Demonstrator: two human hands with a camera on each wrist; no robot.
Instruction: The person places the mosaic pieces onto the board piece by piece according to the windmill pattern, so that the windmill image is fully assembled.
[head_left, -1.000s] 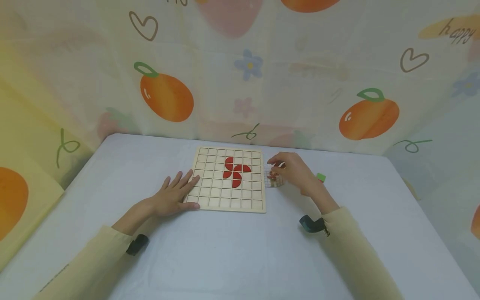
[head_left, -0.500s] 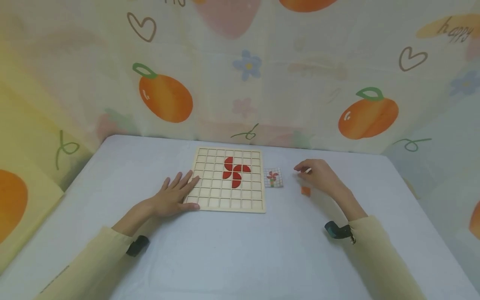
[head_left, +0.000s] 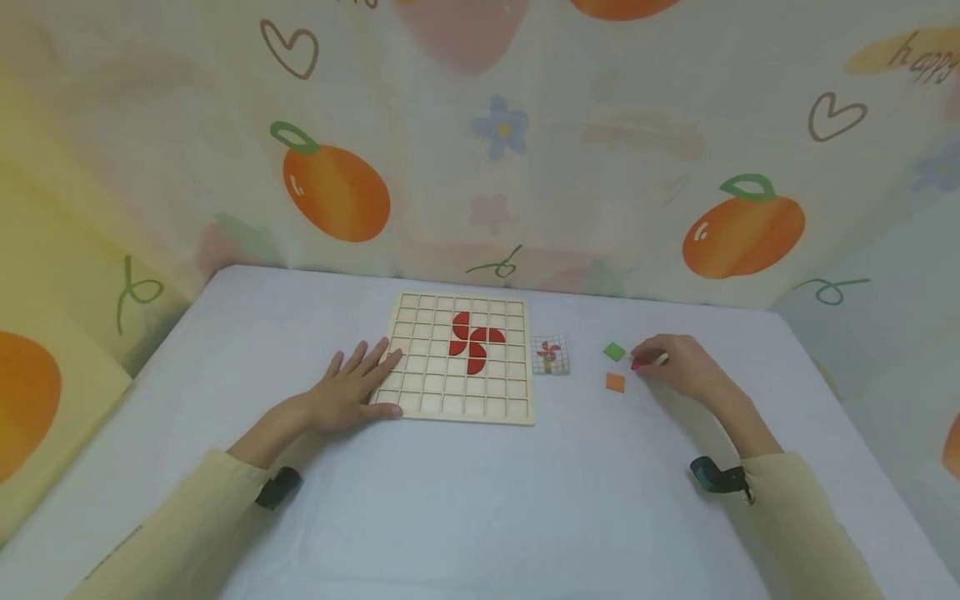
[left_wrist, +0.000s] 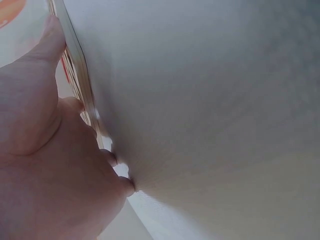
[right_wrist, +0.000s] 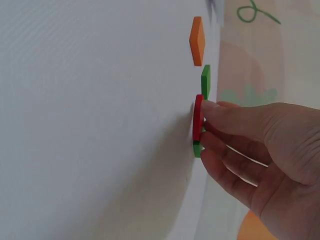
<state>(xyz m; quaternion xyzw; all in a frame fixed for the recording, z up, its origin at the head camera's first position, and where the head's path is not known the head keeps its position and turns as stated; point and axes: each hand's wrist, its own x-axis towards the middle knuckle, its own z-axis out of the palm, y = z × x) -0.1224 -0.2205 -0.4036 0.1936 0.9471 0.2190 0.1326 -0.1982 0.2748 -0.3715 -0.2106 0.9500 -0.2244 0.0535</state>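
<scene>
My left hand lies with its fingers spread on the left edge of a square wooden grid board. Several red quarter-round tiles form a pinwheel on that board. Off to the right, my right hand pinches a red tile between thumb and fingers; its full outline is hidden. Another green tile shows just by the red one in the right wrist view. Left of those fingertips lie a green square tile and an orange square tile.
A small pattern card with a printed red pinwheel on a grid sits against the board's right side. All of it rests on a white-covered table, backed by a fruit-printed curtain.
From over the card, my right hand has moved right to the loose tiles and now pinches a red one. The card, orange tile and green tile are uncovered. My left hand stays put.
</scene>
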